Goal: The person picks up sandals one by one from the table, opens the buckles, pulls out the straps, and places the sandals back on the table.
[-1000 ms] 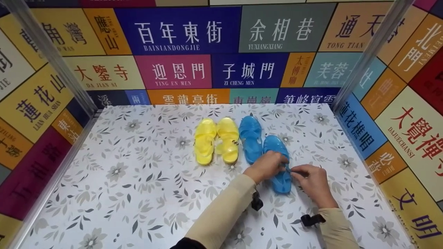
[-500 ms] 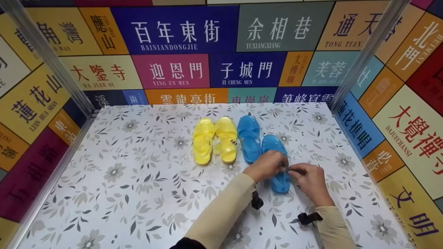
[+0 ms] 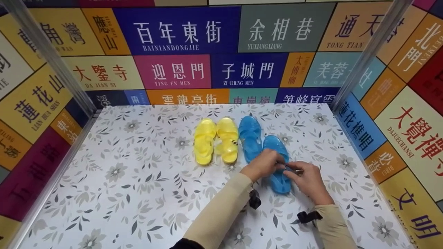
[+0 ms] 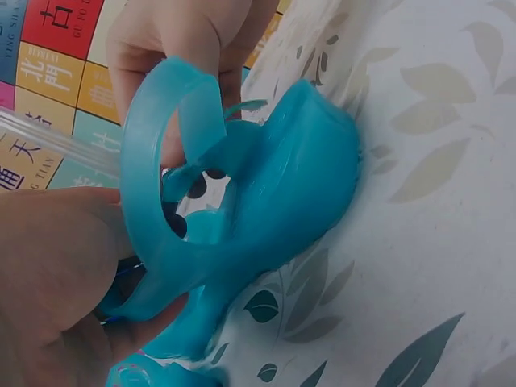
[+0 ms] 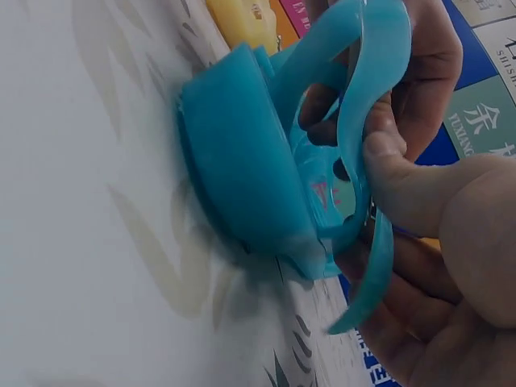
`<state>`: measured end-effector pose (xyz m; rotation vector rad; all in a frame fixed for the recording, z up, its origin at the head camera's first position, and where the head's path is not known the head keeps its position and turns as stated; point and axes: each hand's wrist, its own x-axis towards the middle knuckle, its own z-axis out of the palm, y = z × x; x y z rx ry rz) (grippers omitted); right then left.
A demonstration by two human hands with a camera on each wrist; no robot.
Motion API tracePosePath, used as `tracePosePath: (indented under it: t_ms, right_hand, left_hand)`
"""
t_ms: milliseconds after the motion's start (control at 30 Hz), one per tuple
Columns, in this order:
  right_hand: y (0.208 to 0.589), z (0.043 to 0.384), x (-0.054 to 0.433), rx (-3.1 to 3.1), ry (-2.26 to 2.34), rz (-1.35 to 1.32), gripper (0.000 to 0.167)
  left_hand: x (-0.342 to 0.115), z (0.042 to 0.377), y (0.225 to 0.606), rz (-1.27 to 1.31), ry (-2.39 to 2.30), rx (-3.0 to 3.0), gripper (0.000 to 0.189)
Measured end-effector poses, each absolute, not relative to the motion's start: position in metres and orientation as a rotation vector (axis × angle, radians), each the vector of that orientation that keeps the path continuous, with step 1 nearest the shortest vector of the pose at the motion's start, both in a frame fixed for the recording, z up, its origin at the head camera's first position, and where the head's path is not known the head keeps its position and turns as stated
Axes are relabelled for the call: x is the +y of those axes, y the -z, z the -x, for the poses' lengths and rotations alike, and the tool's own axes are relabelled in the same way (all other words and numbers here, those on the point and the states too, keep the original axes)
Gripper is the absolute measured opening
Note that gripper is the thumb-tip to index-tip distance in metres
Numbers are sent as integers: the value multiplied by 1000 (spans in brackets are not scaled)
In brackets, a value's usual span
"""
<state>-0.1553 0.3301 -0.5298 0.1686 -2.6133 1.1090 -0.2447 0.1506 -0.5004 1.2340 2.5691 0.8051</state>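
Two blue jelly sandals lie toe-away on the patterned surface; the right one (image 3: 280,183) sits a little nearer than its mate (image 3: 250,133). Over the nearer sandal's side, my left hand (image 3: 264,164) grips its ankle strap. Opposite it, my right hand (image 3: 308,178) pinches the strap between thumb and fingers. In the right wrist view the looped strap (image 5: 375,72) rises above the heel, and its loose end (image 5: 367,302) hangs beneath my right fingers. From the left wrist side, the strap arches over the sandal's heel (image 4: 314,161). My fingers partly hide the fastening spot.
A pair of yellow jelly sandals, the left one (image 3: 204,141) and the right one (image 3: 227,140), stands left of the blue pair. Panels with printed signs (image 3: 176,31) enclose the floral-covered surface (image 3: 138,193) at the back and sides, with clear corner posts (image 3: 372,52).
My right hand has shifted slightly left, bringing its fingertips closer to my left hand over the strap. The sandals stay where they were.
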Motion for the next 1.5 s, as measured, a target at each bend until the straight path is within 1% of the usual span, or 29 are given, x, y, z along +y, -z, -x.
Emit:
tracePosePath:
  t_ms: [200,467,667,833,933,1100,1267,1500]
  right_hand:
    - [534,157,325,-2544,-1037,-148,23]
    - [537,159,327,-2435,-866,-315,22]
    - [539,158,329,-2415,-981,-346,22]
    - [538,156,331,-2434,-1070,-325,23]
    - [539,156,332,-2436,-1055,-332,24]
    - [542,159,332,-2409,-1000,-372,26]
    - [542,160,330,-2391,-981,-396,23]
    - [544,159,331,-2394,-928,-394,24]
  left_hand:
    - [151,243,506,-1207,-870,2589,18]
    - [151,243,509,-1253,-865,2604,16]
    - [148,244,510,-1286,-902,2591,15]
    - [145,247,510,-1326,-930,2582,21]
    - [146,245,506,-1318,-870,2620,14]
    - [151,240,502,-1367,-723,2712,21]
    - [154,239,505,-1294,-776,2709,20]
    - [154,238,509,-1244,-834,2738,21]
